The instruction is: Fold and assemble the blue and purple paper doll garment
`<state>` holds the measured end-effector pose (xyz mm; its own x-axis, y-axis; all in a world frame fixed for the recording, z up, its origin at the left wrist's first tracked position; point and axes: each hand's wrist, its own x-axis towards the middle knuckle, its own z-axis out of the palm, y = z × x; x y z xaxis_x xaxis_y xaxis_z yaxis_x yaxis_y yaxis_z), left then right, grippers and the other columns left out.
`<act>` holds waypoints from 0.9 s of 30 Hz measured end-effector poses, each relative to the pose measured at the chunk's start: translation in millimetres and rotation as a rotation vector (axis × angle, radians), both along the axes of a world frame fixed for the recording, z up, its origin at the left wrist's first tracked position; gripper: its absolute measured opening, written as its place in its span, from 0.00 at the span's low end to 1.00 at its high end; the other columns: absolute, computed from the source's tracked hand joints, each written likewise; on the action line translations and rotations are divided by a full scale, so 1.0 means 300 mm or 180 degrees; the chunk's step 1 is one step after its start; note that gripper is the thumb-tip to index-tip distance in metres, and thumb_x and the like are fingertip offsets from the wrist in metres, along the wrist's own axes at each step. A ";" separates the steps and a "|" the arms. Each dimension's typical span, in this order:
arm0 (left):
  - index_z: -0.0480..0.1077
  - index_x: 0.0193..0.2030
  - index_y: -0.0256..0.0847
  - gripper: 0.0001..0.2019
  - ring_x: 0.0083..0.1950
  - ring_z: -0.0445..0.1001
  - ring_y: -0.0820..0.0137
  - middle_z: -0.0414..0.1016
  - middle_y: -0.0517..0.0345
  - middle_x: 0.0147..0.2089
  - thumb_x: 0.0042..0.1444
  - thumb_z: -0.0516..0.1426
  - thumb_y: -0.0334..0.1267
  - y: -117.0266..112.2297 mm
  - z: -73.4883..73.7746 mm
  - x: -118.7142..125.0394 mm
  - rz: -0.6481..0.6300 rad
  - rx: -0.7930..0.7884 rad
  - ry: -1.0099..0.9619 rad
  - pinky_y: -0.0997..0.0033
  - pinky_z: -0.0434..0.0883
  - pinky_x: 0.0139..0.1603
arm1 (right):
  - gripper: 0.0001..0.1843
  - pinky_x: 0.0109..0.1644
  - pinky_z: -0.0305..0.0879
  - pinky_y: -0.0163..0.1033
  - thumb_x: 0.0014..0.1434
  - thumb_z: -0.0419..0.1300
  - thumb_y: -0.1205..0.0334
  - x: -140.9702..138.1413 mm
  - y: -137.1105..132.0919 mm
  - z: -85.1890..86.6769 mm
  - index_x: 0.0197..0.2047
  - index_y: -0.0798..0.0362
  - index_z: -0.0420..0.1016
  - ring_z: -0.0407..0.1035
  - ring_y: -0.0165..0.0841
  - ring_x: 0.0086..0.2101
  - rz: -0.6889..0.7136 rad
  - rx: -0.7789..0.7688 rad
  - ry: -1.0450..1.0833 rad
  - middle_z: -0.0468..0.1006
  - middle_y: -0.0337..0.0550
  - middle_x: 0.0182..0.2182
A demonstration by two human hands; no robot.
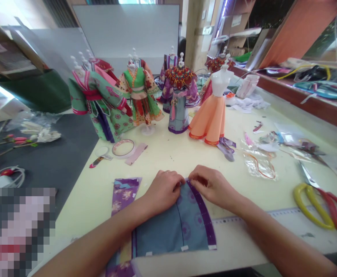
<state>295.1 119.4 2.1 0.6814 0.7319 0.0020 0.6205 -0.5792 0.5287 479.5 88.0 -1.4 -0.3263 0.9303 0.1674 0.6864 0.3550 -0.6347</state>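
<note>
A blue-grey fabric panel (162, 231) with a dark purple border lies flat at the table's front, small white tabs along its lower edge. My left hand (166, 188) rests over its top part, fingers curled and pinching near the upper edge. Close by, my right hand (207, 184) pinches the top end of the purple border between thumb and fingers. What sits right between the fingertips is too small to make out. A purple flowered fabric piece (125, 194) lies left of the panel, partly under my left forearm.
Several doll-sized dress forms in costumes stand behind, among them an orange skirt (210, 117) and a green robe (115, 115). A tape roll (123, 142) lies left. Scissors (314, 207) and a ruler (228, 220) are at right, with small plastic bags (262, 167) beyond.
</note>
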 end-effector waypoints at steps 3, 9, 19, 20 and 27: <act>0.69 0.42 0.41 0.12 0.35 0.69 0.70 0.73 0.58 0.34 0.52 0.50 0.30 0.014 0.010 -0.018 0.0003 -0.0321 -0.0174 0.70 0.63 0.38 | 0.09 0.36 0.60 0.34 0.57 0.52 0.70 -0.015 -0.021 -0.001 0.37 0.53 0.72 0.65 0.31 0.32 0.0686 0.0091 -0.0497 0.71 0.42 0.32; 0.66 0.45 0.40 0.13 0.31 0.69 0.73 0.73 0.59 0.33 0.55 0.47 0.33 0.045 0.040 -0.047 0.0101 -0.1111 -0.0313 0.76 0.64 0.32 | 0.11 0.38 0.61 0.36 0.58 0.50 0.69 -0.028 -0.029 -0.027 0.40 0.54 0.72 0.66 0.33 0.34 0.0835 0.0177 -0.0881 0.71 0.45 0.35; 0.70 0.35 0.38 0.09 0.28 0.69 0.72 0.73 0.59 0.29 0.49 0.53 0.38 0.048 0.059 -0.070 0.0050 -0.1170 0.0136 0.77 0.61 0.26 | 0.09 0.35 0.59 0.35 0.59 0.50 0.68 -0.029 -0.029 -0.028 0.38 0.54 0.71 0.65 0.32 0.32 0.0810 0.0265 -0.0977 0.71 0.44 0.33; 0.71 0.33 0.37 0.08 0.29 0.69 0.72 0.73 0.58 0.29 0.48 0.54 0.38 0.042 0.052 -0.077 0.0073 -0.1165 0.0150 0.77 0.61 0.26 | 0.09 0.35 0.59 0.35 0.59 0.50 0.68 -0.030 -0.030 -0.027 0.38 0.54 0.71 0.65 0.32 0.32 0.0808 0.0272 -0.0977 0.71 0.43 0.32; 0.72 0.29 0.38 0.08 0.30 0.69 0.73 0.74 0.59 0.29 0.48 0.51 0.32 -0.005 0.012 -0.100 0.0386 -0.0887 -0.0110 0.75 0.63 0.31 | 0.09 0.37 0.61 0.38 0.58 0.50 0.69 -0.017 -0.026 -0.025 0.38 0.55 0.71 0.64 0.34 0.33 0.0543 0.0514 -0.0628 0.70 0.44 0.32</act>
